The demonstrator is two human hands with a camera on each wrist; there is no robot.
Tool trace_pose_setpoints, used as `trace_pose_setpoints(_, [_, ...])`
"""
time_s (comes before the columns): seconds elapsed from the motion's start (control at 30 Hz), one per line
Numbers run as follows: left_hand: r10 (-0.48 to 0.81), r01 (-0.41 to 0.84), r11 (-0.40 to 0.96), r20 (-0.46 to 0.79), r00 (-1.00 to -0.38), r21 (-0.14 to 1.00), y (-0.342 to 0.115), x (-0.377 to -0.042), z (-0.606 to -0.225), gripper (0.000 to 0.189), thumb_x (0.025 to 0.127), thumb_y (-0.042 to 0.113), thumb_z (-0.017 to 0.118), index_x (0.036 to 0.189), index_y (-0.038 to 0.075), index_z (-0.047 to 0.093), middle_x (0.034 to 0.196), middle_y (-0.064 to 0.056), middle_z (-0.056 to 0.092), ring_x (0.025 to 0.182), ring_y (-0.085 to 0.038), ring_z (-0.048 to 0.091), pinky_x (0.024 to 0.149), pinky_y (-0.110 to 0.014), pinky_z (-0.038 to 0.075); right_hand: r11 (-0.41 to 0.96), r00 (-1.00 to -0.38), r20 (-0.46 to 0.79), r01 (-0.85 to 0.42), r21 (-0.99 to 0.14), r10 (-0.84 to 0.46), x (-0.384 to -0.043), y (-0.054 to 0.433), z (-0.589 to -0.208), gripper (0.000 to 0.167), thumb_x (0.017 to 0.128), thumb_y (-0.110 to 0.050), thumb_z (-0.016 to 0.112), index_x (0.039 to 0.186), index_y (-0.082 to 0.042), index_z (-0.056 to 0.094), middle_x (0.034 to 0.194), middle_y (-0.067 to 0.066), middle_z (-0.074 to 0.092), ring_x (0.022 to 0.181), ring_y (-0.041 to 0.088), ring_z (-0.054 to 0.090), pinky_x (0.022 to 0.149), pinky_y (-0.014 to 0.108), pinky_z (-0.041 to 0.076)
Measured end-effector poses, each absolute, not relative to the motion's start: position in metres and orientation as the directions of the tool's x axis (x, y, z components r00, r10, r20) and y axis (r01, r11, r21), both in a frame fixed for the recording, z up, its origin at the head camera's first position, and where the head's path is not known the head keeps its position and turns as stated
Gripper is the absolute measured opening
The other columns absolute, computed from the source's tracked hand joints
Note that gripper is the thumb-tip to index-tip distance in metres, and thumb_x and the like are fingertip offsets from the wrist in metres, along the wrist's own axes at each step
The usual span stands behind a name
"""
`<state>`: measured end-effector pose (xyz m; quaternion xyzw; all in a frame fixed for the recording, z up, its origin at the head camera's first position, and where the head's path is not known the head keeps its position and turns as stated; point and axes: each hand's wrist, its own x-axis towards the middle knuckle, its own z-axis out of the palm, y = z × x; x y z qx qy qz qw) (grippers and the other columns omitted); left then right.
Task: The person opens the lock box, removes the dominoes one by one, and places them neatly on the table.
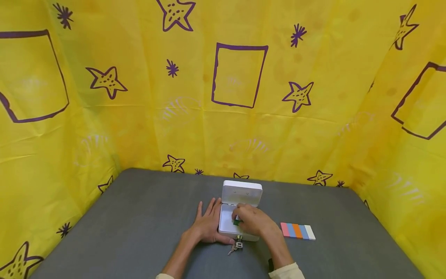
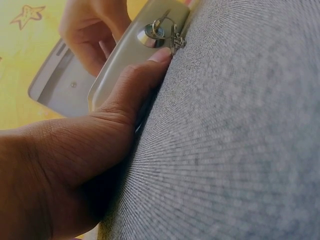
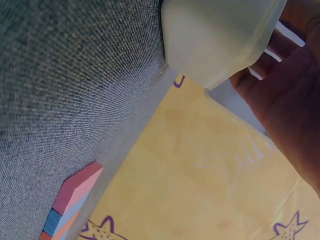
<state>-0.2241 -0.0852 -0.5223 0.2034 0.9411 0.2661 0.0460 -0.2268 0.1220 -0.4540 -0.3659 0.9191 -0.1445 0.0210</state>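
Note:
A small white cash box (image 1: pixel 226 232) stands with its lid (image 1: pixel 242 192) raised at the back. Its lock (image 2: pixel 151 36) faces the front, with a key and key ring (image 1: pixel 235 246) hanging from it. My left hand (image 1: pixel 206 226) lies against the box's left side, fingers straight and spread, while its thumb reaches along the front below the lock. Over the open box, my right hand (image 1: pixel 253 219) has its fingers curled down inside and pinches a small green piece (image 1: pixel 237 222). Most of that piece is hidden by the hand.
To the right of the box, several flat coloured blocks (image 1: pixel 297 231) in pink, blue, orange and white lie side by side in a row. All stand on a dark grey cloth-covered table (image 1: pixel 156 201). Yellow patterned curtains (image 1: pixel 240 128) enclose its back and sides.

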Motion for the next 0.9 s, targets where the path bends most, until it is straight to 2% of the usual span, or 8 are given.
trace_pose_setpoints(0.17, [0.405, 0.356, 0.787, 0.014, -0.914, 0.505, -0.085, -0.228, -0.528, 0.135, 0.07, 0.065, 0.088, 0.165, -0.002, 0.017, 0.175, -0.021, 0.016, 0.165, -0.041, 0.01, 0.127, -0.072, -0.006, 0.631, -0.687, 0.117, -0.712, -0.309, -0.717, -0.232, 0.126, -0.455, 0.018, 0.086, 0.009, 0.069, 0.1, -0.001, 0.076, 0.088, 0.007, 0.069, 0.076, 0.009, 0.056, 0.068, 0.024, 0.05])
trace_pose_setpoints(0.3, [0.406, 0.364, 0.785, 0.027, -0.914, 0.501, -0.085, -0.228, -0.525, 0.134, 0.071, 0.065, 0.087, 0.164, -0.002, 0.018, 0.174, -0.022, 0.019, 0.164, -0.041, 0.012, 0.127, -0.072, -0.004, 0.562, -0.657, 0.156, -0.726, -0.397, -0.738, -0.237, 0.131, -0.451, 0.018, 0.088, 0.008, 0.067, 0.102, 0.001, 0.075, 0.076, 0.004, 0.063, 0.068, 0.002, 0.047, 0.063, 0.019, 0.042])
trace_pose_setpoints(0.37, [0.411, 0.365, 0.785, 0.021, -0.912, 0.5, -0.085, -0.226, -0.521, 0.135, 0.07, 0.067, 0.087, 0.164, -0.002, 0.018, 0.174, -0.022, 0.019, 0.164, -0.042, 0.013, 0.127, -0.072, -0.003, 0.528, -0.649, 0.163, -0.719, -0.453, -0.743, -0.238, 0.134, -0.449, 0.016, 0.09, 0.007, 0.066, 0.104, 0.002, 0.074, 0.074, 0.003, 0.062, 0.067, -0.001, 0.045, 0.062, 0.017, 0.042])
trace_pose_setpoints(0.57, [0.407, 0.342, 0.793, -0.02, -0.913, 0.504, -0.086, -0.224, -0.525, 0.138, 0.07, 0.072, 0.084, 0.165, -0.001, 0.015, 0.176, -0.02, 0.015, 0.165, -0.039, 0.009, 0.127, -0.071, -0.007, 0.498, -0.676, 0.136, -0.649, -0.574, -0.724, -0.236, 0.144, -0.444, 0.017, 0.094, 0.003, 0.066, 0.11, 0.003, 0.073, 0.08, 0.002, 0.067, 0.071, -0.003, 0.051, 0.066, 0.018, 0.049])
trace_pose_setpoints(0.73, [0.394, 0.344, 0.789, 0.01, -0.919, 0.508, -0.086, -0.227, -0.53, 0.139, 0.069, 0.073, 0.085, 0.165, -0.001, 0.017, 0.175, -0.02, 0.017, 0.165, -0.039, 0.01, 0.127, -0.07, -0.007, 0.496, -0.701, 0.136, -0.614, -0.614, -0.7, -0.237, 0.149, -0.439, 0.018, 0.096, 0.001, 0.066, 0.113, 0.002, 0.07, 0.084, 0.003, 0.069, 0.074, 0.0, 0.055, 0.068, 0.02, 0.051])
trace_pose_setpoints(0.9, [0.393, 0.346, 0.788, 0.016, -0.919, 0.509, -0.085, -0.227, -0.529, 0.137, 0.07, 0.07, 0.086, 0.165, -0.001, 0.017, 0.175, -0.02, 0.017, 0.165, -0.039, 0.01, 0.127, -0.071, -0.007, 0.486, -0.723, 0.169, -0.6, -0.636, -0.67, -0.238, 0.158, -0.437, 0.015, 0.096, 0.001, 0.067, 0.11, 0.0, 0.064, 0.083, 0.004, 0.066, 0.074, 0.002, 0.056, 0.066, 0.021, 0.051])
